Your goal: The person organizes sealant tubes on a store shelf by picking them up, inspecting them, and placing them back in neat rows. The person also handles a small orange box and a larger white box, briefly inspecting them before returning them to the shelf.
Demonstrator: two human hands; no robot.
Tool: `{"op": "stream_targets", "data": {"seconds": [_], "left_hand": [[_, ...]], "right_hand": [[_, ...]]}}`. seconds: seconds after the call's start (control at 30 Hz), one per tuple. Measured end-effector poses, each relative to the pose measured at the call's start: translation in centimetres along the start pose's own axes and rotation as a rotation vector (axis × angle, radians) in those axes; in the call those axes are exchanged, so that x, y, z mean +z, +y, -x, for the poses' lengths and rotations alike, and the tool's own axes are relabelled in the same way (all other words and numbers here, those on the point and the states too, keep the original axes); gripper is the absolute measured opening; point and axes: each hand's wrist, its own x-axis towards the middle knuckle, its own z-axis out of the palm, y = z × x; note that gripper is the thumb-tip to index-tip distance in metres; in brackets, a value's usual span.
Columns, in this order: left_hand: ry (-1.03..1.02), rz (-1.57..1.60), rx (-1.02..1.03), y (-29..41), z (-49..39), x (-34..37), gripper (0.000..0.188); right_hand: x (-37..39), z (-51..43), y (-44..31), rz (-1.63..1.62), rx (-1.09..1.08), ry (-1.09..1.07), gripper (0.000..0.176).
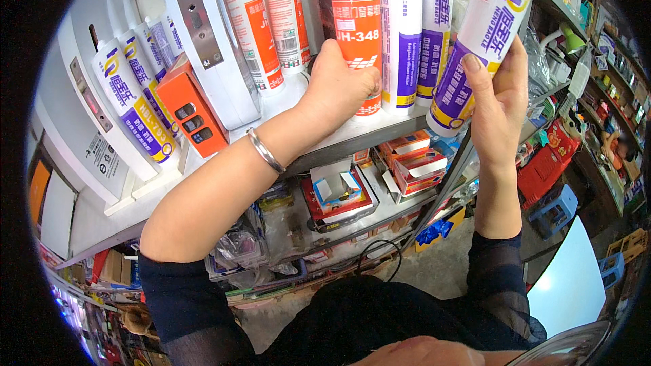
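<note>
My left hand (342, 77), with a silver bangle on the wrist, is curled around the lower part of an orange-and-white sealant cartridge (356, 25) standing at the shelf's front edge. In my right hand (496, 96) is a white, purple and yellow sealant cartridge (465, 68), tilted, its base at the shelf edge. Between the hands stand a purple-and-white cartridge (401, 46) and another like it (435, 35). Behind my left hand are more orange-and-white cartridges (254, 35), their tops cut off by the picture's rim.
At left, white panels with metal plates (196, 15) flank an orange box (192, 104) and several purple-and-white cartridges (133, 104). Opened small boxes (414, 162) lie on the shelf below. A black cable (379, 241) loops near the floor. Blue stools (555, 211) stand at right.
</note>
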Motion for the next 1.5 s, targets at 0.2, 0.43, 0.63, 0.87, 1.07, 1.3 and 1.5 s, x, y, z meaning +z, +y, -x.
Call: {"op": "stream_targets", "data": {"seconds": [0.2,0.43,0.63,0.87,1.07,1.3,1.5], "left_hand": [[-0.069,-0.076,0.001,1.0,0.7,-0.6,0.042],[-0.149,-0.232,-0.051,2.1,3.3,-2.4,0.060],[0.007,-0.645,0.672,0.6,12.7,-7.8,0.028],[0.214,-0.730,0.804,-1.8,14.1,-11.8,0.038],[0.175,-0.740,0.856,-2.7,14.1,-11.9,0.036],[0.154,-0.725,0.886,-3.0,14.2,-11.9,0.034],[0.192,-0.714,0.914,-3.3,14.3,-11.9,0.031]], "right_hand": [[0.6,0.0,-0.9,-0.101,0.033,-0.091,0.064],[3.6,0.2,-2.5,-0.231,0.147,-0.114,0.054],[8.9,0.5,-4.0,-0.364,0.195,-0.291,0.049],[17.8,-0.6,1.0,-0.178,0.215,-0.247,0.059],[20.0,-2.3,4.6,0.147,0.203,-0.084,0.062],[20.1,-2.4,7.5,0.259,0.232,-0.101,0.062],[19.1,-2.2,8.2,0.219,0.325,-0.199,0.046]]}}
